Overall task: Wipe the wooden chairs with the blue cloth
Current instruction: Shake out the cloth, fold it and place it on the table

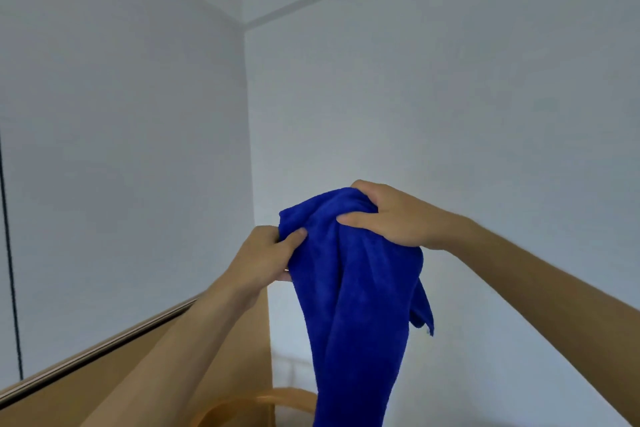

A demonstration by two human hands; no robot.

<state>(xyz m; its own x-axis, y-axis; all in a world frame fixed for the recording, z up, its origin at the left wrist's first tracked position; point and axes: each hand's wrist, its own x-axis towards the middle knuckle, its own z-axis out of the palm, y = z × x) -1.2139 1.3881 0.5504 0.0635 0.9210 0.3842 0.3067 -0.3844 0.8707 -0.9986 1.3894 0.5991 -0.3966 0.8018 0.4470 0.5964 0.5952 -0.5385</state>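
Both hands held the blue cloth (pixel 349 274) raised in front of a white wall corner (pixel 247 114). The left hand (pixel 263 253) pinched one bunched plush edge; the right hand (pixel 388 215) gripped the gathered top, and the fleecy remainder hung in soft folds. Below, a curved wooden chair (pixel 256 402) rail was partly hidden by the cloth and cut off. A tan panel (pixel 114 374) stood lower left.

The blue cloth (pixel 349 288) is carried by no surface; it is held up in the air by both hands and hangs down from them. Below it, a curved wooden chair back (pixel 249 402) is partly seen, with nothing resting on it.
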